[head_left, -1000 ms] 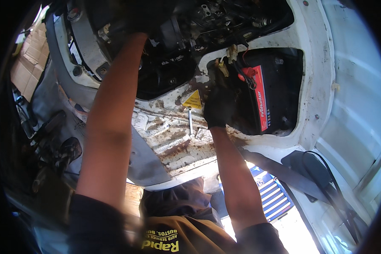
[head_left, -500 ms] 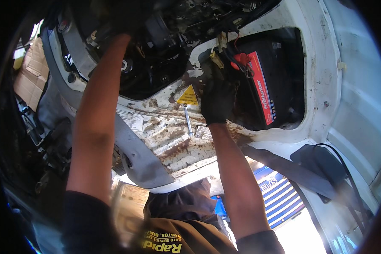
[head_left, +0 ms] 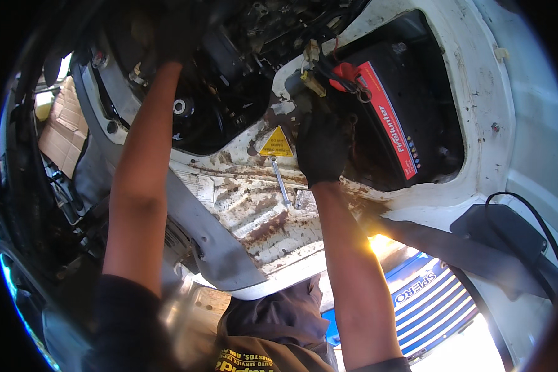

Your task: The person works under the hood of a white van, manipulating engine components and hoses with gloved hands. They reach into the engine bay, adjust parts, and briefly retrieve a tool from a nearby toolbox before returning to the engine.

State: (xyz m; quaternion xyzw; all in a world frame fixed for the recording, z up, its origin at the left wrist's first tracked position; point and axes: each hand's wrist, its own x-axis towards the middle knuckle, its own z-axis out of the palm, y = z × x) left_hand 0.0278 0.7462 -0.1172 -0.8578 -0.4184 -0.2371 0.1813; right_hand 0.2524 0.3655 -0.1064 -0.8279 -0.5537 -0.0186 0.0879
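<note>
My left hand (head_left: 181, 34), in a black glove, reaches far into the dark engine bay (head_left: 220, 111); its fingers are lost in shadow. My right hand (head_left: 323, 149), also in a black glove, lies at the left edge of the battery opening, just below a yellowish wire connector (head_left: 313, 84). Its fingers blend into the dark, so their grip does not show. Right of it sits a black car battery (head_left: 418, 93) with a red label strip and a red terminal cover (head_left: 346, 75). A combination wrench (head_left: 280, 181) lies on the rusty white panel (head_left: 242, 214), under a yellow triangular sticker (head_left: 275, 142).
A grey trim strip (head_left: 214, 242) runs along the panel's lower left. Flattened cardboard (head_left: 65, 127) is at the far left. On the right, a dark strap (head_left: 440, 251) and a black cable (head_left: 530, 217) cross the white bodywork. A blue-and-white striped surface (head_left: 425, 304) shows below.
The view has shifted slightly, so the battery and panel appear a little lower and turned. Both hands stay in about the same places, and the wrench still lies on the panel.
</note>
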